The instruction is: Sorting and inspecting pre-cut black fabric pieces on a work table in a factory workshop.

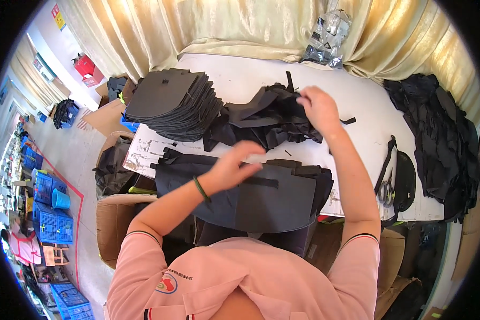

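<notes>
My left hand [233, 166] hovers with fingers spread over a stack of flat black cut panels [266, 200] at the near table edge, just above a thin black strip [261, 182] lying on top. My right hand [319, 108] reaches into a loose heap of black fabric pieces [261, 120] in the middle of the white table [368, 96]; its fingers pinch a black piece at the heap's top. A green band circles my left wrist.
A tall fanned stack of black panels [173, 104] stands at the left. More black pieces [442, 138] pile at the right. Scissors [385, 189] lie beside a black pouch. A plastic-bag bundle [328, 37] rests by the curtain. Cardboard boxes [109, 224] stand below.
</notes>
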Demonstrator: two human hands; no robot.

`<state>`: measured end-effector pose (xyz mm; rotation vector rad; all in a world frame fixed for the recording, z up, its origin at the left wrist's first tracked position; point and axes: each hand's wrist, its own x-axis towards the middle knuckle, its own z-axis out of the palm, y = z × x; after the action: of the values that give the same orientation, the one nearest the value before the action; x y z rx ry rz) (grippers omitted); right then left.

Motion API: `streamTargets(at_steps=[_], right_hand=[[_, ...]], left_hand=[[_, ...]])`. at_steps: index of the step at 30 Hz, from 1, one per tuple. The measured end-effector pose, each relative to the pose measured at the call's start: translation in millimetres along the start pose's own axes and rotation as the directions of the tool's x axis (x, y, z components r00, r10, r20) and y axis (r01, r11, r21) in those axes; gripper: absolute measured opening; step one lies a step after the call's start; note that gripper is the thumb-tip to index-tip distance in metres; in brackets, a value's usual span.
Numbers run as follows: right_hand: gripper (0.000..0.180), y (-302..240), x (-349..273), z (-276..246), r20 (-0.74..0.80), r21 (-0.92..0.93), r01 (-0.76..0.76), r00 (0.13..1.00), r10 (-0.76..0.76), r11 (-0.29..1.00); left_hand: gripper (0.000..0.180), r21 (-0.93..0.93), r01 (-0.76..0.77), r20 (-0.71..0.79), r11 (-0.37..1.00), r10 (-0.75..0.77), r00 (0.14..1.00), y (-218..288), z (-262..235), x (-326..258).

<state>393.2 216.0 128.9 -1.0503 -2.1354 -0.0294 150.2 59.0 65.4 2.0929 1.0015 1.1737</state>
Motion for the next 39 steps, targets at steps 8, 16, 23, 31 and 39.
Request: streamTargets(at_steps=[8, 16, 23, 31, 39], right_hand=[[0.013, -116.9, 61.7, -104.0, 0.15, 0.614, -0.04, 0.986, -0.066, 0.789], [0.019, -126.0, 59.3, -129.4, -0.023, 0.313, 0.047, 0.999, -0.042, 0.949], [0.024, -125.9, 52.2, -105.7, 0.015, 0.635, -0.035, 0.999, 0.033, 0.771], [0.022, -161.4, 68.8, -95.1, 0.154, 0.876, -0.177, 0.984, 0.087, 0.448], [0.019, -176.5, 65.5, -69.5, 0.257, 0.948, -0.288, 0.943, 0.214, 0.133]], left_hand=[[0.059, 0.021, -0.043, -0.376, 0.999, 0.048, 0.925, 19.2, -52.5, 89.5], [0.01, -0.177, -0.045, -0.374, 0.983, -0.025, 0.927, 28.7, -98.1, 94.0], [0.003, -0.249, -0.054, -0.372, 0.967, -0.044, 0.927, 32.3, -116.9, 85.3], [0.079, -0.236, -0.151, -0.376, 0.96, 0.053, 0.925, 41.5, -100.2, 62.1], [0.07, 0.438, -0.2, -0.451, 0.876, 0.407, 0.795, 60.5, -47.2, 44.6]])
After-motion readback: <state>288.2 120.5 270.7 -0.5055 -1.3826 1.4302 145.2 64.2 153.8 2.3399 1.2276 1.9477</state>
